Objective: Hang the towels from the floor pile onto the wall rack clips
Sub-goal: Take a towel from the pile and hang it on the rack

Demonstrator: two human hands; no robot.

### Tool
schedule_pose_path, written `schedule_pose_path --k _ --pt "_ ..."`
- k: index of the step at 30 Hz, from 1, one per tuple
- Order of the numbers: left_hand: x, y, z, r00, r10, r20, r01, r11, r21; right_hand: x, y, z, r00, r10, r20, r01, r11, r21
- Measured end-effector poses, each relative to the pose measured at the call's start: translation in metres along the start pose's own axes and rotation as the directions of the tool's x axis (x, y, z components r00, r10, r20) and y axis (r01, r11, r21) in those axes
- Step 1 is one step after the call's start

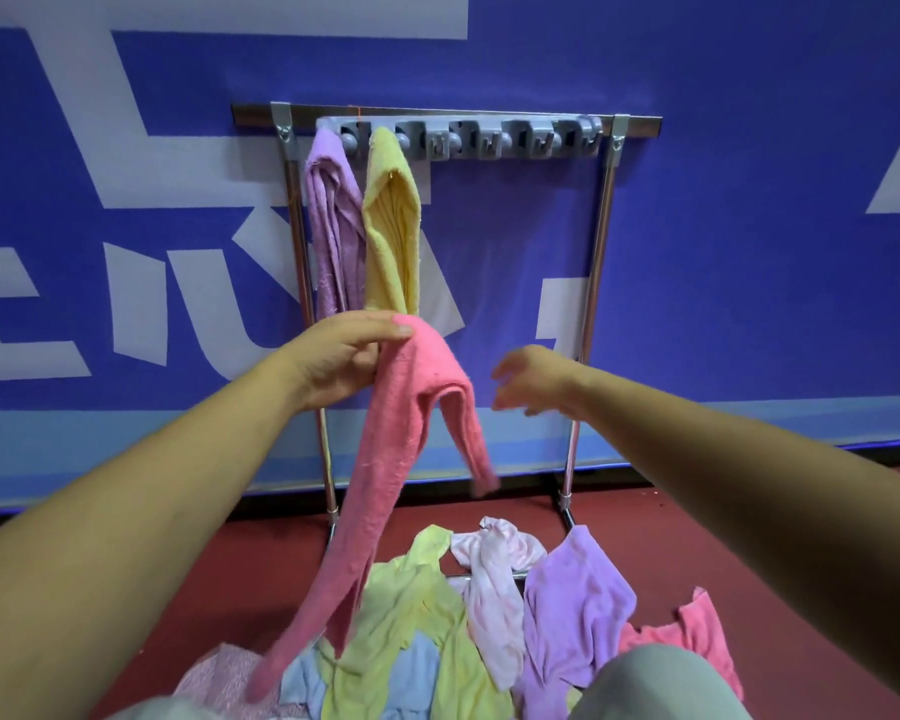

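- Two towels hang above the grip on the chrome rack with a grey plastic clip rail (489, 128): a lilac terry towel (331, 215) and a yellow terry towel (391, 220).
- The loose pile of pastel towels (437, 615) lies on the floor below the grip.
- The long pink terry towel (411, 433) trails near-vertically from the grip to the pile.
- The left hand (344, 356) pinches its top fold; the right hand (531, 379), just beside, is spread and empty (blurred).
- The next free grey clip (437, 142) sits above and slightly right of the grip, so the left hand is nearer.
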State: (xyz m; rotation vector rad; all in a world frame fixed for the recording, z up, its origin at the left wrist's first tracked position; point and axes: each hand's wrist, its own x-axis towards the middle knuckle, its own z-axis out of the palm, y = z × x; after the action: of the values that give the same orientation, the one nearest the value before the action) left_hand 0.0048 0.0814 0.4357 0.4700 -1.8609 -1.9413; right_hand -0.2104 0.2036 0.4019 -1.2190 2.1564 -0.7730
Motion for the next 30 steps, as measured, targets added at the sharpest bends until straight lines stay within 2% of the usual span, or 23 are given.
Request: schedule_pose_path --k 1,2,3,4,6,9,11,15,18,20,22,26,28,30 --pt "0.001 0.001 0.005 0.999 0.002 0.033 -0.002 1.0 0.014 -0.002 -0.009 0.0 0.993 -0.109 0.043 0.099 0.978 0.183" --pt "0.004 0.001 0.008 0.998 0.0 0.066 -0.003 1.0 0.031 -0.004 -0.019 -0.001 0.972 -0.21 0.107 0.15 0.901 0.407" --pt "0.004 0.0 0.011 0.996 -0.006 0.089 0.001 0.998 0.055 -0.007 -0.028 -0.003 0.939 -0.299 0.169 0.152 0.803 0.576" --pt "0.003 0.001 0.015 0.994 -0.019 0.105 0.012 0.997 0.075 -0.01 -0.035 -0.005 0.903 -0.367 0.222 0.143 0.746 0.65" --pt "0.0 0.002 0.016 0.991 -0.045 0.127 0.034 0.996 0.087 -0.016 -0.047 -0.009 0.864 -0.416 0.282 0.193 0.793 0.578" --pt "-0.005 0.0 0.012 0.989 -0.097 0.116 0.085 0.991 0.102 -0.021 -0.052 -0.012 0.851 -0.413 0.325 0.286 0.883 0.373" --pt "-0.005 -0.008 0.006 0.985 -0.11 0.132 0.095 0.989 0.111 -0.023 -0.053 -0.013 0.846 -0.41 0.341 0.285 0.888 0.361" --pt "-0.009 -0.022 0.007 0.973 -0.145 0.178 0.133 0.988 0.08 -0.033 -0.059 -0.019 0.838 -0.458 0.298 0.26 0.814 0.52" --pt "-0.016 -0.039 0.0 0.943 -0.235 0.238 0.198 0.966 0.168 -0.03 -0.056 -0.033 0.893 -0.434 0.117 0.254 0.702 0.665" --pt "-0.02 -0.047 -0.008 0.94 -0.243 0.238 0.199 0.96 0.196 -0.026 -0.046 -0.044 0.918 -0.395 0.024 0.256 0.638 0.726" --pt "-0.021 -0.045 -0.012 0.965 -0.173 0.196 0.152 0.981 0.12 -0.024 -0.033 -0.052 0.941 -0.34 -0.003 0.248 0.68 0.69" --pt "-0.017 -0.022 -0.006 0.988 -0.054 0.144 0.061 0.997 -0.041 -0.019 -0.003 -0.049 0.969 -0.23 0.087 0.168 0.878 0.448" --pt "-0.012 -0.009 0.0 0.989 -0.034 0.147 0.045 0.997 -0.069 -0.015 0.007 -0.044 0.965 -0.225 0.134 0.156 0.905 0.396" --pt "-0.007 0.002 0.007 0.988 -0.016 0.151 0.032 0.994 -0.102 -0.016 0.007 -0.039 0.924 -0.277 0.263 0.134 0.88 0.456"
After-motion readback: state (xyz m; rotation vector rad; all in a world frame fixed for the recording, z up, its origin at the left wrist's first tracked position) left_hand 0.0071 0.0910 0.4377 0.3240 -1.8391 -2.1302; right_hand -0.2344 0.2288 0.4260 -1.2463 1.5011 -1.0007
